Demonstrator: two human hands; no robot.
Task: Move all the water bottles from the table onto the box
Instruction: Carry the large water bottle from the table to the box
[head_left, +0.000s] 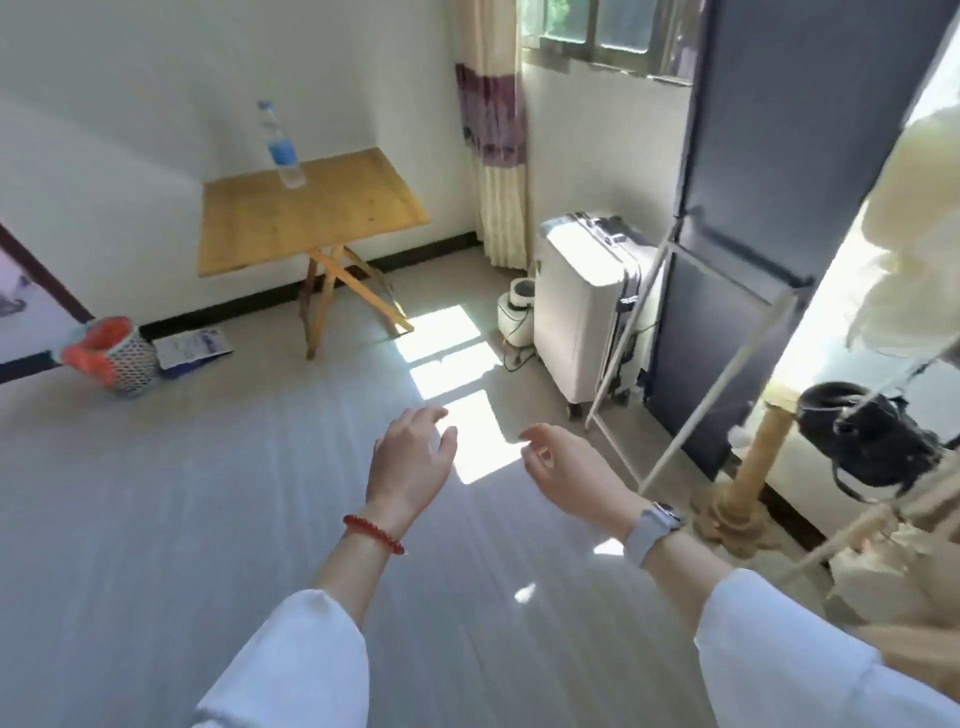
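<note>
One clear water bottle with a blue label stands upright near the back left corner of a small wooden folding table against the far wall. My left hand, with a red bead bracelet at the wrist, is held out over the floor, fingers apart and empty. My right hand, with a grey watch on the wrist, hovers beside it with fingers loosely curled and nothing in it. Both hands are well short of the table. No box is in view.
A white suitcase and a small white appliance stand right of the table by a curtain. A white metal rack and dark panel fill the right side. A mesh basket with orange contents and a booklet lie on the floor at left.
</note>
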